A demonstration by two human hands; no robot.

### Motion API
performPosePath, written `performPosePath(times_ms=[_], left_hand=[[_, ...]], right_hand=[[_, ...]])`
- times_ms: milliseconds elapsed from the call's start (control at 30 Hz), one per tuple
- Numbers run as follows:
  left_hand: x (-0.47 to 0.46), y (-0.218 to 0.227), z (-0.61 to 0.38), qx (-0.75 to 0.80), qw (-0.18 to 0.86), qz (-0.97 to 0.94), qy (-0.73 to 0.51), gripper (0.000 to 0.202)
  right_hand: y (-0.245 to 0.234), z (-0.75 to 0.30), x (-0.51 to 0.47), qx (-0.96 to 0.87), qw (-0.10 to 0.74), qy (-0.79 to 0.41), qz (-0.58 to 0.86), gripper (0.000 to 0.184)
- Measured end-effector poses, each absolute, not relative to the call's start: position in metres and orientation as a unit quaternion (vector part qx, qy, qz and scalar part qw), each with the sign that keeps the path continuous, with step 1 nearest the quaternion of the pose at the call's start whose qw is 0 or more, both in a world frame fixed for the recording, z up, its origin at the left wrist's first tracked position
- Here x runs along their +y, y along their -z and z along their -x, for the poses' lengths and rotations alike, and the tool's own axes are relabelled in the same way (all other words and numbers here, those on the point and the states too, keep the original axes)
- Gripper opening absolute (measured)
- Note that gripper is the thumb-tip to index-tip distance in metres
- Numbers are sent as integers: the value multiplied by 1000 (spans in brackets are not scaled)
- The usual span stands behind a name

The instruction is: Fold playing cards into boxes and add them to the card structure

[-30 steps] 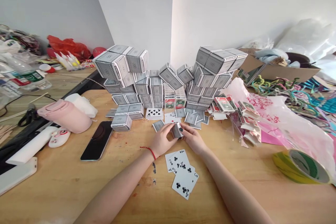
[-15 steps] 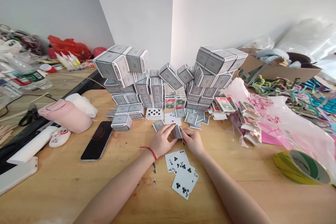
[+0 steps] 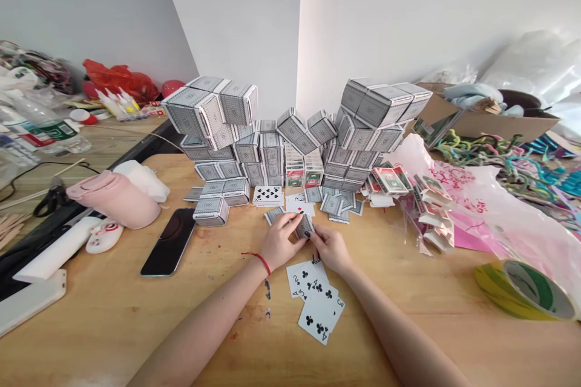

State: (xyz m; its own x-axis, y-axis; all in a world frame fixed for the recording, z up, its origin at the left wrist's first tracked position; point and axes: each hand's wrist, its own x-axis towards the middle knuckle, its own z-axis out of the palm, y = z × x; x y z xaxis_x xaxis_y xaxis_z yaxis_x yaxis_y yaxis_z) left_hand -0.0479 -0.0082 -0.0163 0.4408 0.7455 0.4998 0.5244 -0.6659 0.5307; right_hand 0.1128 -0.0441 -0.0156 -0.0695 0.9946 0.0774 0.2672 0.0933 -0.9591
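Between my two hands is a grey-backed playing card [image 3: 304, 225], which looks folded. My left hand [image 3: 282, 239], with a red cord at the wrist, grips its left side. Thumb and fingers of my right hand [image 3: 333, 247] pinch its right edge. Nearer to me lie several face-up club cards [image 3: 315, 305], overlapping. Just beyond my hands are a face-up diamond card [image 3: 299, 208], a spade card stack [image 3: 267, 195] and loose folded grey cards [image 3: 332, 204]. Behind them rises a structure of grey card boxes [image 3: 272, 154], with two taller sides.
A black phone [image 3: 167, 243] and a pink bottle [image 3: 113, 198] lie on the left. To the right are red-and-green card packs [image 3: 389, 180], a roll of yellow-green tape [image 3: 494, 290] and a pinkish plastic bag [image 3: 472, 193]. A cardboard box [image 3: 503, 124] stands at the back right.
My right thumb and fingers have shifted slightly over the right edge of the card. My left hand holds nearly the same place. The view has moved a little.
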Motion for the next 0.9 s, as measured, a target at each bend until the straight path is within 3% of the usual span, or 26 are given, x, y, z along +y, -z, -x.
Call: performPosePath(times_ms=[300, 467, 633, 800, 900], left_hand=[[-12, 9, 45, 327, 164, -863, -349, 48], [-16, 5, 40, 312, 166, -871, -342, 51], [-14, 1, 42, 325, 165, -869, -334, 56], [-5, 9, 49, 393, 139, -847, -330, 54], [0, 19, 50, 428, 101, -843, -311, 52]], right_hand=[[17, -114, -42, -587, 416, -439, 538, 20], [18, -114, -39, -585, 460, -344, 573, 27], [13, -113, -37, -510, 510, -414, 555, 33], [10, -124, -30, -371, 613, -455, 528, 35], [8, -129, -27, -336, 631, -482, 506, 55]])
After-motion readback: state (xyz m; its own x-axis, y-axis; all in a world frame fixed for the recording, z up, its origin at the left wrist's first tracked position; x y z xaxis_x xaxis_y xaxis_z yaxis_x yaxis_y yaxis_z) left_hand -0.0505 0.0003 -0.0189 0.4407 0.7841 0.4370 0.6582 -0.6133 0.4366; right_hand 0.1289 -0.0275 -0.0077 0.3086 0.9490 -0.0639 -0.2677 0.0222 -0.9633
